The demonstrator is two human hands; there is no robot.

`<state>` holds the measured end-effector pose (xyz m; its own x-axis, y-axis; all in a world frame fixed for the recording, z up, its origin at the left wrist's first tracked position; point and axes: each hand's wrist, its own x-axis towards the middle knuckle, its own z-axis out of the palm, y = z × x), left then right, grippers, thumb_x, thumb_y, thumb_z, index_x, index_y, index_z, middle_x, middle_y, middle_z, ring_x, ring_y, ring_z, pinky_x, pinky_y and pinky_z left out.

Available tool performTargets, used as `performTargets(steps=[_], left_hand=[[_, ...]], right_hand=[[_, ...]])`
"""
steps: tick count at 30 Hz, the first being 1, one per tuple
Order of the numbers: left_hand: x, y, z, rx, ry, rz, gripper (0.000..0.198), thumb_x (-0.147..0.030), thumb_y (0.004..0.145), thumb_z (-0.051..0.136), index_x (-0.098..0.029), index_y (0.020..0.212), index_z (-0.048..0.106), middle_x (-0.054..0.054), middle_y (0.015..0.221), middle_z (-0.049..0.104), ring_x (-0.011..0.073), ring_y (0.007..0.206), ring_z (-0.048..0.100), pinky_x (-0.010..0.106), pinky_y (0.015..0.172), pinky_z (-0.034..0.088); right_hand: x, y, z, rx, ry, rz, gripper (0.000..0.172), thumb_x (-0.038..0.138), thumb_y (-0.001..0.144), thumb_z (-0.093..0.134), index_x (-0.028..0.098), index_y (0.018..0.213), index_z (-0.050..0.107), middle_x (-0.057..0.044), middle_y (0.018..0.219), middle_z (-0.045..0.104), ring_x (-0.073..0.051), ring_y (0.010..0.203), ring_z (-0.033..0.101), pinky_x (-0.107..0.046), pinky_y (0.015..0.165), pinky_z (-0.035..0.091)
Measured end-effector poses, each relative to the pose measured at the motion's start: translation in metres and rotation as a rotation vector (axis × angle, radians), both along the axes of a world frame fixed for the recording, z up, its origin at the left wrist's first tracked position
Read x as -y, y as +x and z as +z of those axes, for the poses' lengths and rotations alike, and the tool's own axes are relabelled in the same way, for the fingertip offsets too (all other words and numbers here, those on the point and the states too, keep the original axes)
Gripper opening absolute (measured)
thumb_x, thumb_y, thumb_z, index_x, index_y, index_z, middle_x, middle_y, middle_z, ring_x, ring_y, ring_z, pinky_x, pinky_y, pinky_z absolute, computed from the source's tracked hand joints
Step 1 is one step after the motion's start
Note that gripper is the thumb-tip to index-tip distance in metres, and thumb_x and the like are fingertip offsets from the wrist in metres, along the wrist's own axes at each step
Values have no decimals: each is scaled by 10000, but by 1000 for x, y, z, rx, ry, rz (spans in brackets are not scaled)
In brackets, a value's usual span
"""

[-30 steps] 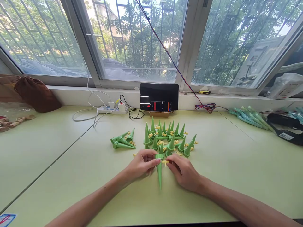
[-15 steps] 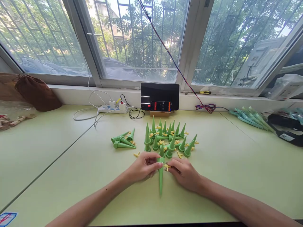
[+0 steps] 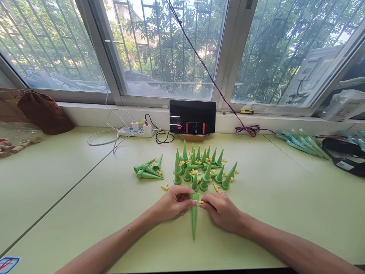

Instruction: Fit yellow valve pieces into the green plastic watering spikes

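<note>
My left hand (image 3: 178,201) pinches a green watering spike (image 3: 194,220) by its collar, with the tip pointing down toward me. Between the thumb and fingers of my right hand (image 3: 221,209) is a small yellow valve (image 3: 201,202). One end of it meets the side of the spike just below the collar; whether it is seated there I cannot tell. Just beyond my hands stand many green spikes (image 3: 207,173), some with yellow valves among them. A loose yellow valve (image 3: 164,187) lies beside my left hand, and another (image 3: 216,187) lies beyond my right.
A small pile of green spikes (image 3: 148,171) lies to the left. At the back, a phone (image 3: 195,128) leans against a dark tablet (image 3: 192,110). A power strip (image 3: 137,131) with cables sits left of it. Clear tubing (image 3: 305,142) and a black strap (image 3: 342,154) are at right.
The held spike has shifted slightly toward me. In my right fingers the yellow valve has turned, and its round end now shows. The spikes on the table look unmoved.
</note>
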<state>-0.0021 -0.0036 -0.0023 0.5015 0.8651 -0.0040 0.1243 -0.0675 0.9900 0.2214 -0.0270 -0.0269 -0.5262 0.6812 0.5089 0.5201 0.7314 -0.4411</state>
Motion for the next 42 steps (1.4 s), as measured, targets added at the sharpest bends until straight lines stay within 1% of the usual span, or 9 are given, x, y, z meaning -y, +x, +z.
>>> performTargets(steps=[11, 15, 19, 22, 24, 26, 28, 35, 42], left_hand=[[3, 1, 5, -10, 53, 9, 327, -423, 759, 812, -117, 813, 712, -55, 513, 471, 83, 456, 432, 208, 443, 360], [2, 1, 4, 6, 45, 7, 347, -443, 757, 819, -119, 831, 719, -59, 500, 468, 83, 441, 432, 208, 430, 361], [0, 0, 3, 25, 10, -10, 386, -484, 763, 816, -125, 849, 702, -64, 478, 472, 85, 423, 435, 205, 420, 362], [-2, -1, 3, 56, 2, -41, 381, -504, 821, 769, -134, 813, 680, -65, 476, 457, 80, 421, 430, 196, 420, 361], [-4, -1, 2, 79, -3, -55, 380, -506, 851, 745, -134, 816, 673, -68, 488, 447, 74, 415, 422, 195, 424, 378], [-6, -2, 1, 90, -11, -58, 377, -501, 867, 734, -130, 837, 672, -69, 509, 446, 71, 415, 425, 196, 429, 397], [-7, -3, 1, 92, -14, -59, 381, -499, 880, 722, -123, 846, 670, -67, 523, 451, 67, 417, 431, 192, 429, 396], [-5, -3, 1, 76, -20, -73, 384, -494, 887, 715, -117, 844, 661, -56, 549, 468, 64, 422, 443, 187, 431, 376], [-3, 0, -1, 84, -34, -51, 400, -509, 834, 757, -135, 787, 622, -87, 474, 392, 65, 402, 393, 191, 415, 344]], right_hand=[[0, 0, 0, 37, 8, -1, 513, 398, 1127, 239, 227, 690, 447, 8, 575, 543, -147, 503, 457, -303, 532, 307], [-1, 1, -1, 34, 3, -2, 519, 391, 1127, 252, 226, 683, 463, 14, 566, 526, -142, 490, 433, -301, 517, 294], [-2, 0, 0, 11, -21, -14, 502, 376, 1122, 304, 219, 689, 503, 8, 582, 554, -143, 505, 468, -294, 524, 320], [-3, -2, 2, -30, -23, -42, 457, 374, 1113, 346, 210, 747, 565, -15, 640, 615, -156, 554, 533, -290, 553, 373], [-2, -3, 4, -76, -4, -64, 389, 380, 1104, 385, 197, 850, 618, -35, 707, 658, -168, 605, 579, -289, 586, 414], [-2, -3, 5, -111, 23, -78, 321, 380, 1093, 426, 188, 949, 640, -44, 756, 676, -174, 635, 595, -289, 606, 439], [-1, -4, 5, -117, 49, -81, 288, 368, 1089, 443, 190, 985, 644, -42, 772, 670, -172, 639, 586, -287, 611, 445], [-2, -3, 2, -50, 102, -56, 330, 317, 1113, 381, 201, 915, 617, -34, 750, 624, -168, 634, 549, -276, 591, 390], [0, -2, 2, 2, 111, -46, 385, 315, 1124, 328, 204, 840, 562, -25, 716, 607, -160, 601, 517, -276, 568, 335]])
